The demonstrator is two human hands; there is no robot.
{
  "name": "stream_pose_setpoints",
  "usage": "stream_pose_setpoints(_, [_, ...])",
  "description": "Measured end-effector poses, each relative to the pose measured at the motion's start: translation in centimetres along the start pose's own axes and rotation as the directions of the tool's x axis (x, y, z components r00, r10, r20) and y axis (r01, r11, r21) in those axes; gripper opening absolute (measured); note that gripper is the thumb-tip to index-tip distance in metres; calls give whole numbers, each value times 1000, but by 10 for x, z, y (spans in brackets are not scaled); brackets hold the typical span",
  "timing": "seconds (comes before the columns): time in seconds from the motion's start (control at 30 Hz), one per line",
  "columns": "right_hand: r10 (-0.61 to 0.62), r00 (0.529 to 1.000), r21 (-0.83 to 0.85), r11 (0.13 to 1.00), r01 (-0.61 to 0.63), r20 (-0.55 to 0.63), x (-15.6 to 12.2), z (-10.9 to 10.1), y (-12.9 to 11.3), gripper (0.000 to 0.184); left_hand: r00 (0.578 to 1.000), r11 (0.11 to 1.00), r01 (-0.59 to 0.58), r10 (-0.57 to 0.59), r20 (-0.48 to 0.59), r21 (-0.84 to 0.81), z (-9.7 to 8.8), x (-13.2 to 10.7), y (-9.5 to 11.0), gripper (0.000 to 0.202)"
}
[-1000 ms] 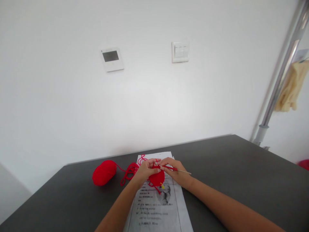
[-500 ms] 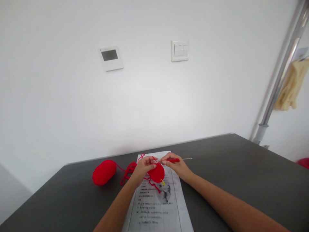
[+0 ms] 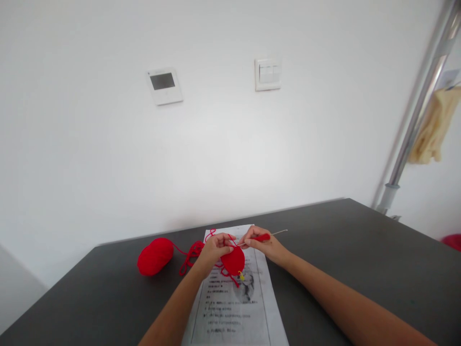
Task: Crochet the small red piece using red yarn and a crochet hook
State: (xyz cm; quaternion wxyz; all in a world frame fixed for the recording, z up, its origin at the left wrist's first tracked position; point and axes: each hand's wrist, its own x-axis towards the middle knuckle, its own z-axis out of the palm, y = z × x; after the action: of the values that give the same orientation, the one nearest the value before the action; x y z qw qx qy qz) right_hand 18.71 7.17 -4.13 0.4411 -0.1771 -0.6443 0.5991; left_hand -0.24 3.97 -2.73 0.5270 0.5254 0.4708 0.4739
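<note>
Left hand: My left hand [image 3: 212, 252] was closed in a pinch on the upper edge of the red crocheted disc [image 3: 233, 260], with thumb and fingertips touching it.
Right hand: My right hand [image 3: 266, 246] was closed around the red handle of the crochet hook [image 3: 264, 237]. One thin metal end reached toward 9 o'clock and met the disc's top edge; the other stuck out past my hand at 3 o'clock.
Disc: It hung just above the printed sheet [image 3: 234, 307], between my two hands. A yellow marker [image 3: 240, 276] dangled at its 5 o'clock edge.
Yarn ball: The red yarn ball [image 3: 155, 256] lay on the dark table [image 3: 360, 254] at 9 o'clock from the disc, well apart from my left hand.
Loose yarn: A tangle of loose yarn [image 3: 192, 253] lay between the ball and my left hand, and strands ran up to my fingers.
Sheet: It lay flat on the table under my hands and extended toward 6 o'clock.
Wall: At 12 o'clock hung a light switch [image 3: 268, 74], and at 11 o'clock a small wall panel [image 3: 164, 85].
Pole: A metal pole [image 3: 414, 120] rose at 2 o'clock, with a pale cloth [image 3: 434, 127] beside it.
</note>
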Motion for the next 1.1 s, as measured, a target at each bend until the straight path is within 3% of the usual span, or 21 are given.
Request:
stream_pose_setpoints(0.23, [-21,1000,-121,992,20,-2,-1,1,-3,24,1000,1000,-4,3,13,28,0,1,-1,27])
stream_pose_setpoints(0.63, [-99,995,-184,979,92,-31,-4,8,-5,25,999,998,-49,49,-11,31,-1,-2,5,27])
stream_pose_setpoints(0.83, [-188,982,-419,891,175,10,-5,8,-2,21,997,994,-73,73,-4,86,-2,2,1,27])
stream_pose_setpoints(1.1, [-248,958,-603,746,283,143,-9,11,-2,14,984,949,-167,178,-18,267,-2,4,-3,27])
